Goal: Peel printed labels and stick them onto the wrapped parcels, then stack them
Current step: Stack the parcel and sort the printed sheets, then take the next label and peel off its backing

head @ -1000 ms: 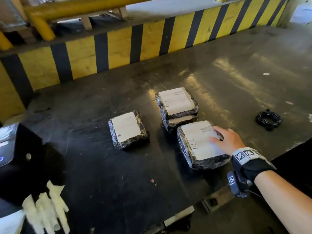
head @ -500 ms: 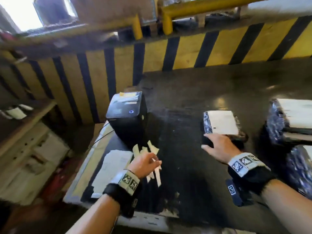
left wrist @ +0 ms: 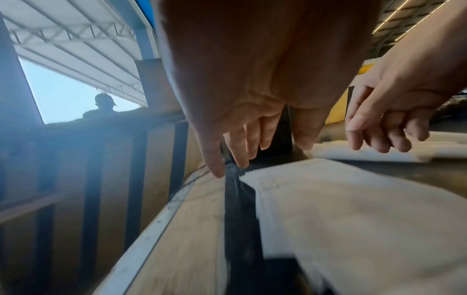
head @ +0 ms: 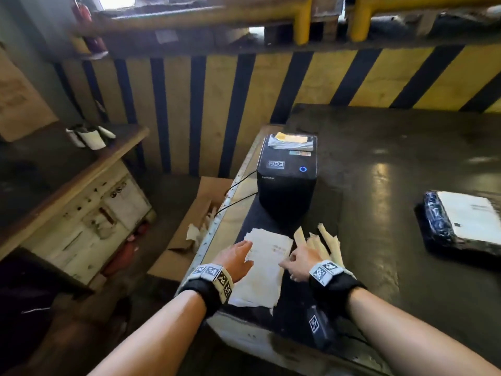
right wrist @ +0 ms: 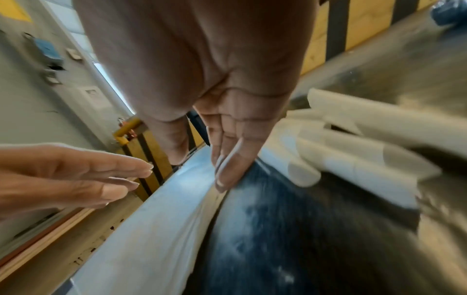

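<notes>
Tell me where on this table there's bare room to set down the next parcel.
The widest bare patch lies between the black printer and the wrapped parcel on the right, running back to the striped wall. The near-left corner is crowded: the label stack, the peeled backing strips and both hands, left and right, fill it.

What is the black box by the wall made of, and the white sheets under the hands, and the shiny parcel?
The black box, a label printer by its look, seems smooth matte plastic; a blue light glows on top. The white sheets look like thin paper: flat, stacked, with ragged edges. The parcel seems wrapped in glossy dark plastic film that crinkles and glints, with a white paper label on top.
</notes>
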